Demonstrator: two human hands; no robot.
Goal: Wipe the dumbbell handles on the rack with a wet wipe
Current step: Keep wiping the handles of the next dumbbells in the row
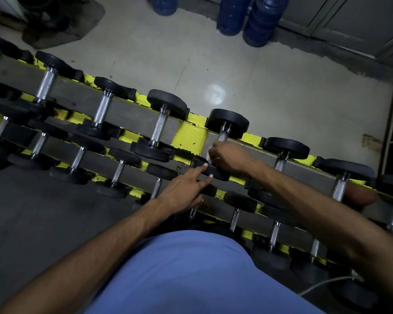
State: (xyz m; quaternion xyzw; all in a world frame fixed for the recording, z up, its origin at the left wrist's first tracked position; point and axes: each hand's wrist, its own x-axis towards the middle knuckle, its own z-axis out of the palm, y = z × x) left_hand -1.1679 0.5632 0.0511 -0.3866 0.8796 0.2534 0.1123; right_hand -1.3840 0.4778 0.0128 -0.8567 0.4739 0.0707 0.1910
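while the yellow rack (188, 137) is seen running slantwise from upper left to lower right, two rows of black-headed dumbbells are carried on it, their knurled metal handles laid across the grey rails. one dumbbell (228, 123) of the upper row, just right of the broad yellow plate, is the one attended to. its handle (222, 135) is gripped low down by the right hand (228, 157), whose fingers are curled round the bar. a white wet wipe (209, 155) is pinched between that hand and the metal, and only a small crumpled edge of it is shown at the left of the knuckles. the upper stretch of the handle is seen bare above the hand. the left hand (183, 192) is held released, fingers straight and spread, nothing being grasped. two of its fingertips (205, 165) are laid on the near head (219, 175) of the same dumbbell. the left forearm is stretched over the lower row, so that one handle there is partly hidden beneath the palm. both arms are bare, and a blue shirt (191, 275) is seen at the bottom edge. beyond the rack a pale tiled floor (281, 87) is lit by one round patch of glare, and blue water jugs (232, 17) are stood by the far wall. a white cord (325, 283) is laid on the dark floor at lower right.
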